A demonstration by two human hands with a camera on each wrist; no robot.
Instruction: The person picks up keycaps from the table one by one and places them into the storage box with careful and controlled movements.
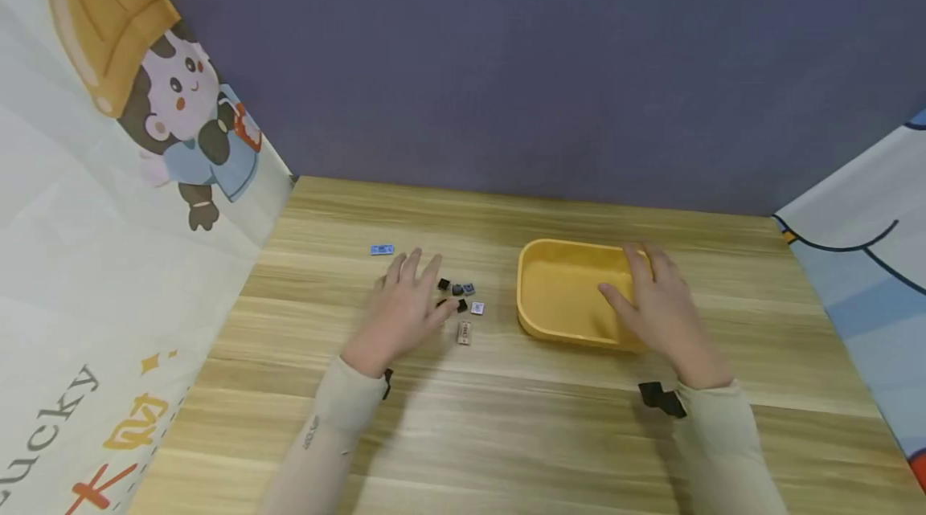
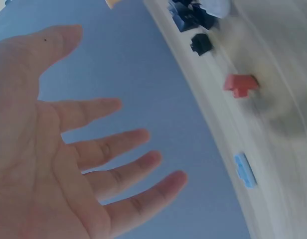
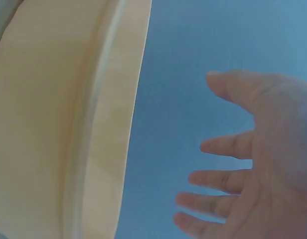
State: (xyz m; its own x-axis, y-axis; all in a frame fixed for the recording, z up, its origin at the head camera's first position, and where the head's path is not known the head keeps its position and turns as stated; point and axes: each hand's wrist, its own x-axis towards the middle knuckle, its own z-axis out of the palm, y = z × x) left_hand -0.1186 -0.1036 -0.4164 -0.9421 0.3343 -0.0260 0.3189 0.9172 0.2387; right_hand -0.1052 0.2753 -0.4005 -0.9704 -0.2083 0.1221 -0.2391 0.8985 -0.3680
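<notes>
My left hand (image 1: pixel 401 308) hovers with spread fingers on the left of the table, beside a loose group of small toy-brick-like pieces. Several dark ones, such as a black piece (image 1: pixel 444 284), lie near its fingertips, along with a small white piece (image 1: pixel 477 308) and a beige printed tile (image 1: pixel 465 333). Past its fingers lies a blue tile (image 1: pixel 382 250). A red piece (image 2: pixel 240 83) shows in the left wrist view; the hand hides it from the head camera. Over the right side of a yellow bin (image 1: pixel 564 290) is my right hand (image 1: pixel 669 318), fingers extended, holding nothing. The bin's visible floor is bare.
The wood-grain table (image 1: pixel 506 427) ends at a dark blue wall panel (image 1: pixel 521 73) behind. A cartoon-printed sheet (image 1: pixel 72 258) borders the left side, and another printed sheet (image 1: pixel 854 274) the right. Black straps (image 1: pixel 661 399) hang at both wrists.
</notes>
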